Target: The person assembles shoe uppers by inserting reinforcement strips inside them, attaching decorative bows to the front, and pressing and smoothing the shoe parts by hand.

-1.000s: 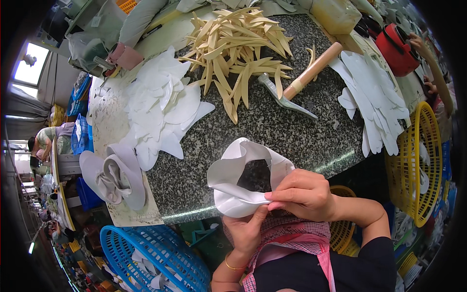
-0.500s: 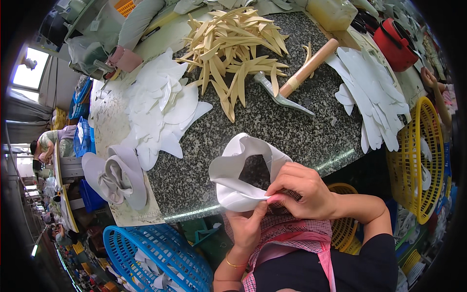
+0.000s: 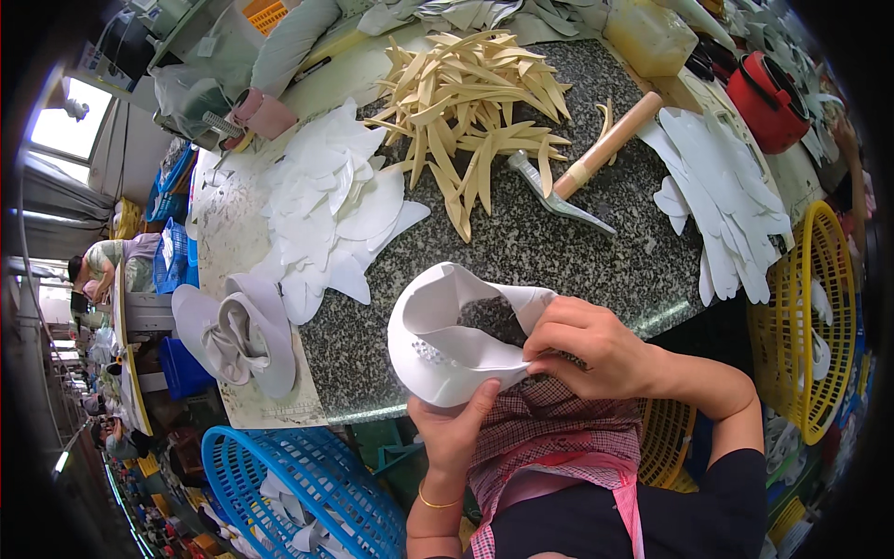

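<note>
A white shoe upper (image 3: 419, 321), curved into an open loop with small perforations on its side, is held above the near edge of the dark speckled stone slab (image 3: 372, 349). My left hand (image 3: 452, 430) grips it from below, thumb on the outer face and the other fingers mostly hidden behind it. My right hand (image 3: 596, 352) pinches the right end of its edge between thumb and fingers. Beyond the hands lies a hammer (image 3: 607, 154) with a wooden handle and a curved metal head. Past it is a heap of cream-coloured curved strips (image 3: 480, 102).
White cut pieces (image 3: 326, 205) spread at left, more white pieces (image 3: 722, 200) at right. Joined white uppers (image 3: 242, 340) sit on the left edge. Blue basket (image 3: 279, 484) and yellow basket (image 3: 805, 326) flank the table. A red pot-like container (image 3: 768, 101) stands far right.
The upper has turned so more of its perforated outer side shows. My left hand has shifted slightly left along its lower edge. The whole view has moved a little, shifting the table rightward.
</note>
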`<state>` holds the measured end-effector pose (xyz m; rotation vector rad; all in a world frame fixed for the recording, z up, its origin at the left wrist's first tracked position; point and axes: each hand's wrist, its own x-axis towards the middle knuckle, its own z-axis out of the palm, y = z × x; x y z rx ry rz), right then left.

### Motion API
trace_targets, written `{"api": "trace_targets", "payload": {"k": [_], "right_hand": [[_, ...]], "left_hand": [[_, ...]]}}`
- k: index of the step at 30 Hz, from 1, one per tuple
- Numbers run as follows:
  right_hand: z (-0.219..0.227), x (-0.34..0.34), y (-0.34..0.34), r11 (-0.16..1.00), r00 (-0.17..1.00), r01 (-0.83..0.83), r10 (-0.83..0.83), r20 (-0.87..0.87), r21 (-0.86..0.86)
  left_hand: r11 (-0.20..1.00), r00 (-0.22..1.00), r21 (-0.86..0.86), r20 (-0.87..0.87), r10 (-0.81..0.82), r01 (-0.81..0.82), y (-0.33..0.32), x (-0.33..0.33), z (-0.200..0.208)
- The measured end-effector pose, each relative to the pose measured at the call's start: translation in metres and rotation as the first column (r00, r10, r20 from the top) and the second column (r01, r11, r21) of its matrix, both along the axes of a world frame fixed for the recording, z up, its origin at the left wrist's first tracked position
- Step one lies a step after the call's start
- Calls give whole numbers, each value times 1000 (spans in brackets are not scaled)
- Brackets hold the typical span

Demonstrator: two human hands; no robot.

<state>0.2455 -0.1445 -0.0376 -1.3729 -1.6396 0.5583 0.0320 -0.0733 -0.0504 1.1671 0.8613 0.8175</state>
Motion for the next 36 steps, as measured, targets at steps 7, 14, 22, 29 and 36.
{"api": "trace_targets", "payload": {"k": [7,14,22,29,36], "right_hand": [[1,-9,10,998,995,64,-64,-75,-9],[4,-9,21,988,996,-35,22,-88,-151],[-4,-26,26,999,993,37,-38,-115,-7],[9,-5,31,998,997,-51,52,50,-31],[-6,-20,29,998,1000,12,-13,16,66]], "left_hand": [[999,998,-28,42,-39,40,-4,12,8],[993,997,111,-63,-35,41,0,13,7],[989,994,135,-93,-50,62,2,11,7],[970,987,-234,157,-36,72,15,-19,8],[988,994,-111,37,-105,109,8,-16,6]]}}
